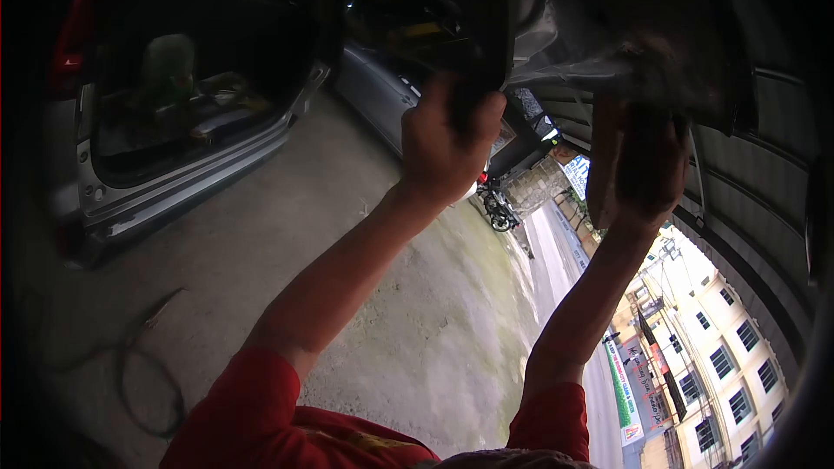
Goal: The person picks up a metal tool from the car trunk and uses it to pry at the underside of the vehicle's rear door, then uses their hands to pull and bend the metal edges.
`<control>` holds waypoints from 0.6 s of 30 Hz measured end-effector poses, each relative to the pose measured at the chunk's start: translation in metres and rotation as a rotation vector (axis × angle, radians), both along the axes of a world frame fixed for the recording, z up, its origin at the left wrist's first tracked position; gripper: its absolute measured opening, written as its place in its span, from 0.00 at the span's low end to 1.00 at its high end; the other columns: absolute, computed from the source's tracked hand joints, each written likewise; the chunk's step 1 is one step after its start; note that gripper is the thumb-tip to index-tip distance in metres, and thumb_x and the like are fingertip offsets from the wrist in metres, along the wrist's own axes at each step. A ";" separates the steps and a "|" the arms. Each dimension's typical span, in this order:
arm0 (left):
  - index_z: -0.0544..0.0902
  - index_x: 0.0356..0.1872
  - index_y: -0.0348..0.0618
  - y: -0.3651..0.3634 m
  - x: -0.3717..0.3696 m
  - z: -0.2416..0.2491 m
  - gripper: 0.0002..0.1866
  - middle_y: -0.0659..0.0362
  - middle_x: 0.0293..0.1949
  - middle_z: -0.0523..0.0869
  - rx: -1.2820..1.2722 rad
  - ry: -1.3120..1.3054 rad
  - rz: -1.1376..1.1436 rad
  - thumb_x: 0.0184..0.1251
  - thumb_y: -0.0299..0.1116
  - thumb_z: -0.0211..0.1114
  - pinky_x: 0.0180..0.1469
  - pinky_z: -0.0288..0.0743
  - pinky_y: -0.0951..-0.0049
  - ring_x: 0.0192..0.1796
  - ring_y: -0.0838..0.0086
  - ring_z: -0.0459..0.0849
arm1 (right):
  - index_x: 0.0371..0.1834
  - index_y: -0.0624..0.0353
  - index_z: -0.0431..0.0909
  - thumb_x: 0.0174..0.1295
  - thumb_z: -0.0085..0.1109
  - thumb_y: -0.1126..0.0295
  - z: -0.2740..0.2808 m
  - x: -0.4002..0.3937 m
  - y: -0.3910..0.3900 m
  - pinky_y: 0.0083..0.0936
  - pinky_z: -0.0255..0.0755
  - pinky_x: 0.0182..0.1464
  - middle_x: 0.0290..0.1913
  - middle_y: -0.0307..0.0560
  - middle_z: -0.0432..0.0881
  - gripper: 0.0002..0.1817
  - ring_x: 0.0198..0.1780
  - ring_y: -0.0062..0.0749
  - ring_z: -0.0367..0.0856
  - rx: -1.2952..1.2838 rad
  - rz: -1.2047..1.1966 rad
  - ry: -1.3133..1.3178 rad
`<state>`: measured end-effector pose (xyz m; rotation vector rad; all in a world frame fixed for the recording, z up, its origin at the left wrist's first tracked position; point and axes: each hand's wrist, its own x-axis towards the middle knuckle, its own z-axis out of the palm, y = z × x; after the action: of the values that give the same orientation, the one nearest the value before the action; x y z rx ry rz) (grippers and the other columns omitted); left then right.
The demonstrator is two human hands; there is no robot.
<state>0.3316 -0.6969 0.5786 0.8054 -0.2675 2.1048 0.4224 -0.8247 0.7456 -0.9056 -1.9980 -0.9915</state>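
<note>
Above my head is a dark panel [695, 52] with a dull, scuffed patch and a shiny, whitish strip. Raised toward the panel's left edge, my left hand [447, 139] has its fingers curled round a dark part whose exact shape is lost in shadow. My right hand [651, 169] is up against the underside of the panel, its fingers wrapped round a flat brown block [605, 165]. Shadow hides the fingertips and the block's upper end. Both arms are stretched upward, in red sleeves.
A silver vehicle [208, 165] with its back open stands at the left, and a grey car [373, 95] is behind. A thin hose or cable [126, 373] loops on the concrete floor [391, 313]. Farther off are a motorcycle [497, 208], a street and a pale building [730, 356].
</note>
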 end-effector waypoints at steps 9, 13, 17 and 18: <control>0.75 0.37 0.41 0.019 0.001 -0.011 0.13 0.70 0.26 0.71 -0.025 -0.023 -0.171 0.72 0.41 0.62 0.31 0.61 0.83 0.29 0.89 0.66 | 0.44 0.72 0.78 0.57 0.49 0.87 0.002 0.002 -0.012 0.26 0.72 0.49 0.47 0.53 0.80 0.13 0.48 0.37 0.79 -0.129 0.066 -0.110; 0.75 0.38 0.40 0.018 0.010 -0.010 0.13 0.69 0.27 0.73 -0.019 -0.040 -0.161 0.71 0.41 0.62 0.33 0.64 0.82 0.31 0.89 0.68 | 0.43 0.74 0.77 0.58 0.46 0.84 0.000 -0.001 0.002 0.28 0.73 0.46 0.41 0.55 0.80 0.12 0.44 0.39 0.78 -0.007 0.144 -0.203; 0.75 0.41 0.40 0.012 0.025 0.002 0.15 0.67 0.33 0.77 0.009 -0.069 -0.248 0.70 0.42 0.64 0.39 0.67 0.82 0.35 0.87 0.71 | 0.46 0.72 0.75 0.64 0.45 0.78 0.006 -0.003 0.002 0.31 0.73 0.45 0.40 0.55 0.80 0.12 0.43 0.40 0.79 0.278 -0.095 -0.275; 0.75 0.41 0.40 0.012 0.032 0.006 0.14 0.67 0.33 0.77 0.056 -0.105 -0.220 0.70 0.41 0.64 0.39 0.67 0.82 0.35 0.87 0.71 | 0.50 0.70 0.74 0.65 0.44 0.76 0.004 -0.008 0.002 0.32 0.73 0.45 0.43 0.53 0.80 0.14 0.42 0.39 0.80 0.349 -0.229 -0.299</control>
<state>0.3633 -0.6847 0.5848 0.6665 -0.4525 1.9410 0.4140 -0.8226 0.7491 -0.8397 -1.8955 -1.6289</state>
